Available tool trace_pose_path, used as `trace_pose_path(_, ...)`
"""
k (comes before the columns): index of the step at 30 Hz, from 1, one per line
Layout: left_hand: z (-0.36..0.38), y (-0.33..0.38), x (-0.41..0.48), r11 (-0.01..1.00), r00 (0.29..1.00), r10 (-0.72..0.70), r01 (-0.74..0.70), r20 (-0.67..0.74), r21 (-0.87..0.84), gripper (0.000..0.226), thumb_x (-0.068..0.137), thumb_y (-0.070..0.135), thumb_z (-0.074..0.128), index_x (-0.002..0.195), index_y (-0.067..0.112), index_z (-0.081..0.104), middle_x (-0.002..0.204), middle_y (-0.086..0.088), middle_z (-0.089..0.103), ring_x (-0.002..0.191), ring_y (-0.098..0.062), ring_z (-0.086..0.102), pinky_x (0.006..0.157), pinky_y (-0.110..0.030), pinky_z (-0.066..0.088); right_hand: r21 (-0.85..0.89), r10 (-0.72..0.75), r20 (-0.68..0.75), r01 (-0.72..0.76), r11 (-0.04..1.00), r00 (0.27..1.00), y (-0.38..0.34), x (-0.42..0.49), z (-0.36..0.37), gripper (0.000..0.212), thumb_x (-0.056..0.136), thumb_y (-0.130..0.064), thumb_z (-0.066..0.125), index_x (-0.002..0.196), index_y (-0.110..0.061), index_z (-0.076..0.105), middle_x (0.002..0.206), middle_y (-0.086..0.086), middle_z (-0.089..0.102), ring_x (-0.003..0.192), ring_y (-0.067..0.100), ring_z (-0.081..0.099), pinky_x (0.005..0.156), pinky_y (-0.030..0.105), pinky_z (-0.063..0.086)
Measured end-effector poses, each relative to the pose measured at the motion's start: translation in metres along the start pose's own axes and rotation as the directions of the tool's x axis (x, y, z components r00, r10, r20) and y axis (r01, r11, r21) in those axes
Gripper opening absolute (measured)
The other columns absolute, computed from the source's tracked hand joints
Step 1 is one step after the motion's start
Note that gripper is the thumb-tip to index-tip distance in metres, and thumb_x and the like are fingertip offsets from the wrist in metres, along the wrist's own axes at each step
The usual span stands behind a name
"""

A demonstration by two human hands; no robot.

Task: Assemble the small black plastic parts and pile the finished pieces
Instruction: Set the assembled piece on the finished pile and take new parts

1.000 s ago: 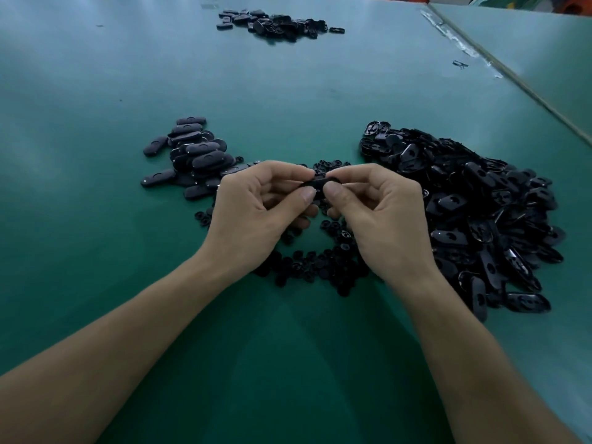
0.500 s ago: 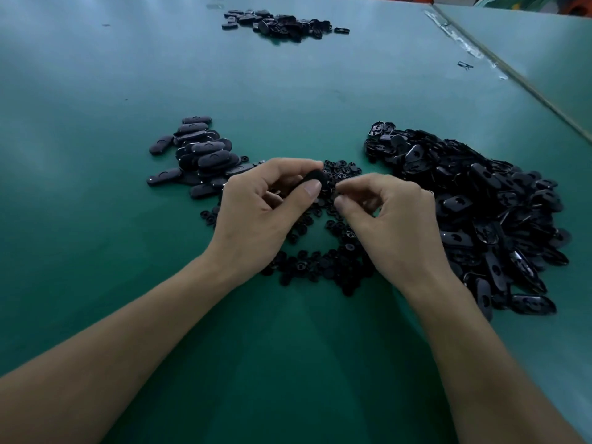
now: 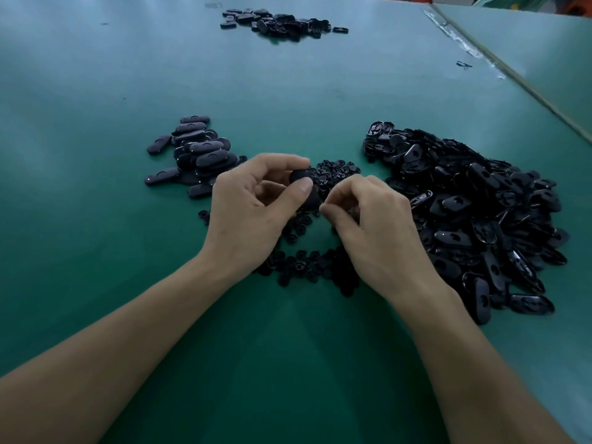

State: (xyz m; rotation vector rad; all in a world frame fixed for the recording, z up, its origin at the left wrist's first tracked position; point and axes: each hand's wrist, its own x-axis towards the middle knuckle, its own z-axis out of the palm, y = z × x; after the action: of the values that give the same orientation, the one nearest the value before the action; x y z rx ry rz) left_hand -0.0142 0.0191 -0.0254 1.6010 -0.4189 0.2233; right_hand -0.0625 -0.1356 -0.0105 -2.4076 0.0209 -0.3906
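The layout reads as a bench arranged around the scatter of small round inserts (image 3: 333,169) on the green table (image 3: 96,91). A heap of open oval shells (image 3: 474,213) lies just right of that scatter as stock, and a pile of closed oval pieces (image 3: 195,152) just left of it as output. 1 more heap (image 3: 278,22) sits far behind it. Both hands hover over the scatter, likely to keep inserts within reach. The left hand (image 3: 253,213) pinches 1 oval shell (image 3: 302,187) between thumb and curled forefinger. The right hand (image 3: 378,229) is curled, with thumb and forefinger tips drawn together just beside that shell. I cannot tell whether they pinch an insert.
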Motion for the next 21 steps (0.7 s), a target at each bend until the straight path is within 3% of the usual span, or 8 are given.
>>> trace_pose_path(3, 0.0001, -0.0002, -0.0006, 0.999, 0.999, -0.019, 0.017, -0.043, -0.043, 0.014, 0.083, 0.016, 0.077, 0.089, 0.025, 0.070, 0.077, 0.008, 0.072, 0.067, -0.010, 0.067, 0.069, -0.032, 0.061, 0.129, -0.040, -0.068, 0.049, 0.990, 0.997, -0.0038, -0.0006, -0.0008, 0.008, 0.097, -0.019, 0.065, 0.089, -0.018, 0.061, 0.070, -0.005, 0.061, 0.069, 0.013, 0.056, 0.061, 0.023, 0.043)
trace_pose_path(8, 0.0000, 0.0002, -0.0004, 0.996, 0.997, -0.047, 0.042, -0.065, -0.075, 0.015, 0.082, 0.012, 0.082, 0.086, 0.021, 0.070, 0.079, 0.001, 0.076, 0.071, -0.030, 0.072, 0.066, -0.034, 0.062, 0.312, 0.025, -0.227, 0.048, 0.949, 0.974, -0.0052, 0.0016, -0.0059, 0.015, 0.088, -0.014, 0.072, 0.081, -0.025, 0.065, 0.069, -0.012, 0.066, 0.065, 0.003, 0.062, 0.062, 0.011, 0.047)
trace_pose_path(14, 0.0002, 0.0013, -0.0007, 0.994, 0.998, -0.045, 0.041, -0.036, -0.103, 0.022, 0.085, 0.011, 0.079, 0.099, 0.026, 0.072, 0.081, 0.003, 0.077, 0.074, -0.015, 0.075, 0.072, -0.029, 0.061, 0.469, 0.082, -0.191, 0.018, 0.883, 0.978, -0.0038, 0.0023, -0.0055, 0.021, 0.085, -0.010, 0.076, 0.089, -0.029, 0.067, 0.074, -0.012, 0.070, 0.068, 0.006, 0.068, 0.068, 0.019, 0.054)
trace_pose_path(21, 0.0005, 0.0003, 0.0002, 0.992, 0.999, -0.041, 0.041, -0.003, -0.118, 0.018, 0.090, 0.003, 0.071, 0.096, 0.020, 0.074, 0.083, 0.006, 0.078, 0.074, -0.011, 0.074, 0.071, -0.022, 0.059, 0.470, 0.055, -0.162, 0.028, 0.882, 0.985, -0.0045, 0.0045, -0.0031, 0.017, 0.084, -0.011, 0.079, 0.084, -0.028, 0.075, 0.078, -0.010, 0.074, 0.073, 0.006, 0.069, 0.071, 0.018, 0.051)
